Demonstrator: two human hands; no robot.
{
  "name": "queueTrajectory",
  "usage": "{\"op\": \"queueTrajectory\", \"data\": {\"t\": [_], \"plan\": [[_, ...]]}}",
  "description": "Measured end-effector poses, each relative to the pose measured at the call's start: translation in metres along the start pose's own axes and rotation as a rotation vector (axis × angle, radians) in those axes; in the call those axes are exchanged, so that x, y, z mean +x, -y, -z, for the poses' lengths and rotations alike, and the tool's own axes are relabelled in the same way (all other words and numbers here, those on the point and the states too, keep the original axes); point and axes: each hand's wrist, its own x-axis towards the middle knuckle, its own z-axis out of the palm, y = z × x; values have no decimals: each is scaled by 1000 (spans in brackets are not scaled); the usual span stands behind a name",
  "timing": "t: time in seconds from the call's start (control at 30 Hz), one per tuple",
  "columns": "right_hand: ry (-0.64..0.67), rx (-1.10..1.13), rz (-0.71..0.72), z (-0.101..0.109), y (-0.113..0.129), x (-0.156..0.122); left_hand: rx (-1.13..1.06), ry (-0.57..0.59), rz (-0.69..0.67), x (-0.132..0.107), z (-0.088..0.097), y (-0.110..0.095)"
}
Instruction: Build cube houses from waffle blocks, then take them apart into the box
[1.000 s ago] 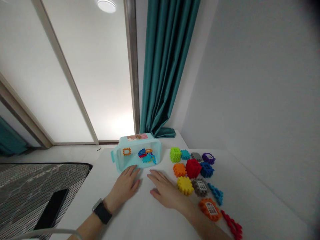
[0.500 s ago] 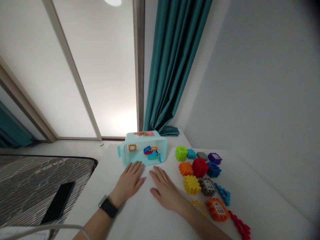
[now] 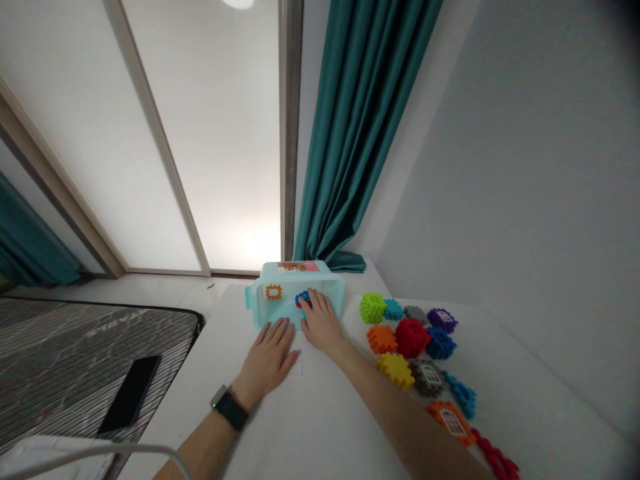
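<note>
My left hand [image 3: 266, 357], with a dark watch on its wrist, lies flat and open on the white table in front of a light-teal plastic bin [image 3: 277, 321]. My right hand [image 3: 321, 324] reaches over the bin's near rim. Its fingers are extended over a blue toothed building piece [image 3: 302, 297], and it hides most of the other pieces there. An orange frame-shaped piece [image 3: 273, 292] lies in the left part of the bin. Beside my left thumb is a faint, pale window-like outline [image 3: 296, 369] on the table.
Several toothed blocks stand right of my right arm, among them a lime green one [image 3: 373, 308], a red one [image 3: 413, 337] and a yellow one [image 3: 395, 371]. A black phone [image 3: 130, 393] rests on the striped surface at left. A grey cable [image 3: 125, 449] crosses the lower left.
My right hand has moved from the table forward into the bin, over the loose pieces. My left hand stays flat on the table. The view has shifted slightly.
</note>
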Motion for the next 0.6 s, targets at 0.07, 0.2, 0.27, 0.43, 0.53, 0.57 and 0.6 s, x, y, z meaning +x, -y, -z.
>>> {"op": "queueTrajectory", "data": {"t": [0.07,0.2,0.27,0.43,0.53,0.57,0.6], "plan": [[37,9,-55,-2,-1,7,-1,5,4,0,0,0],[98,64,-53,-3,-2,3,-22,-6,21,0,0,0],[103,98,-29,-2,-2,-6,-36,-15,34,0,-1,0],[85,182,33,-1,-1,-36,-42,-11,44,0,-5,1],[54,218,61,-1,3,-53,-68,-28,39,-1,-8,2],[45,232,66,-1,4,-58,-86,-37,41,-1,-9,2],[37,249,66,-1,5,-63,-107,-47,48,0,-8,2]]}}
